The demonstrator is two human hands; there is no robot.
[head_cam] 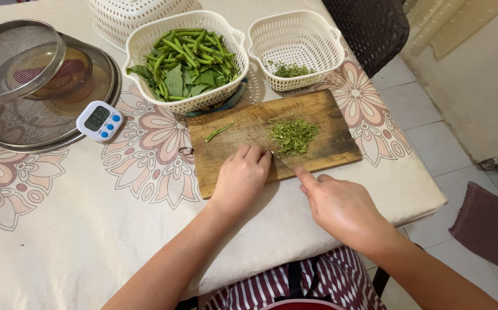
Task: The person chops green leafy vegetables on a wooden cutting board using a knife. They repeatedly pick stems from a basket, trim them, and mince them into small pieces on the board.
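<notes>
A: Item, centre frame: left hand point(241, 177) curled, fingertips pressed on wooden cutting board point(234, 166); right hand point(341, 206) closed around knife point(283, 163).

B: Step judged mid-chopping; chopped greens point(294, 135) piled upper right of board. Next cut needs fingertips tucked.

board point(243, 123) before baskets point(183, 60) | timer point(100, 120) left | cuttings point(293, 136) on board

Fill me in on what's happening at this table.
A person is chopping greens on a wooden cutting board. The right hand holds a knife, its blade pointing at a pile of finely chopped greens. The left hand rests curled on the board beside the blade. One green stem lies apart on the board. Behind, a white basket holds whole green beans and leaves.
</notes>
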